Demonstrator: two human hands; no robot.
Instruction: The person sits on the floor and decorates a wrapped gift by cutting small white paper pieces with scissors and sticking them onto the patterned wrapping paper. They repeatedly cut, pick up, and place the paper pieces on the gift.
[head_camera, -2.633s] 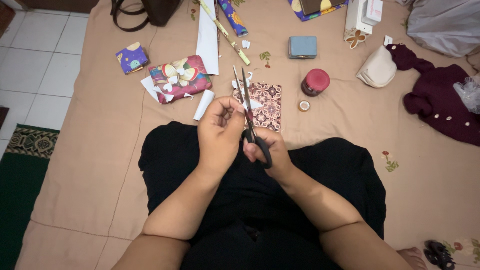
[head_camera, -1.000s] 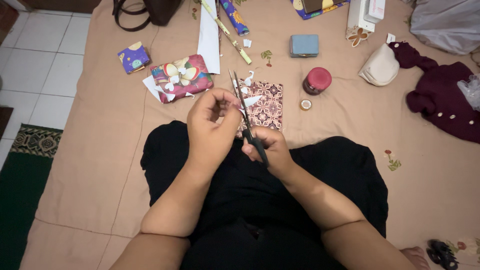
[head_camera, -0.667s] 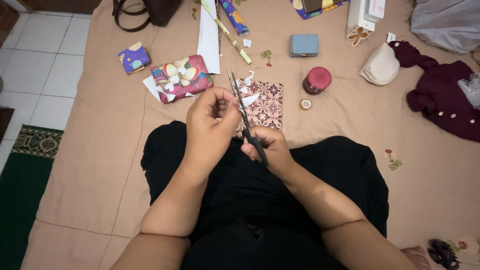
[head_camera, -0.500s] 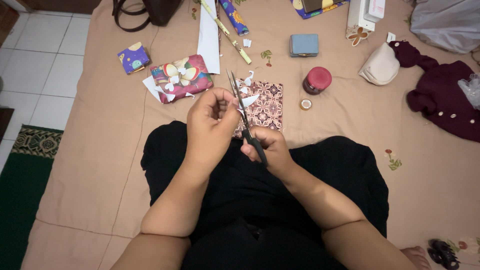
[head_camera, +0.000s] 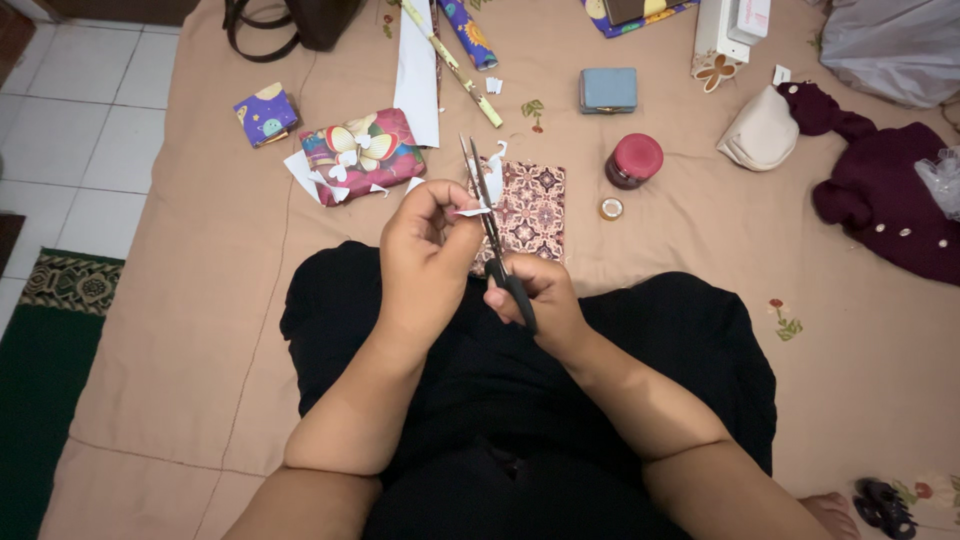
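My right hand (head_camera: 535, 300) grips black-handled scissors (head_camera: 490, 225) with the blades pointing away from me. My left hand (head_camera: 425, 250) pinches a small white paper piece (head_camera: 472, 211) against the blades. Both hands are held above my lap, which is covered in black cloth. Just beyond them a patterned maroon wrapped box (head_camera: 530, 200) lies on the beige sheet (head_camera: 200, 300).
A floral wrapped gift (head_camera: 362, 155) with white paper scraps lies to the left, with a small purple box (head_camera: 265, 113) further left. A red-lidded jar (head_camera: 634, 160), a tape roll (head_camera: 611, 208), a blue box (head_camera: 608, 89), a white pouch (head_camera: 762, 130) and maroon clothing (head_camera: 890, 200) are on the right.
The hands stay over the lap; my left hand has turned the small white paper slightly against the scissors' blades. Nothing else moved.
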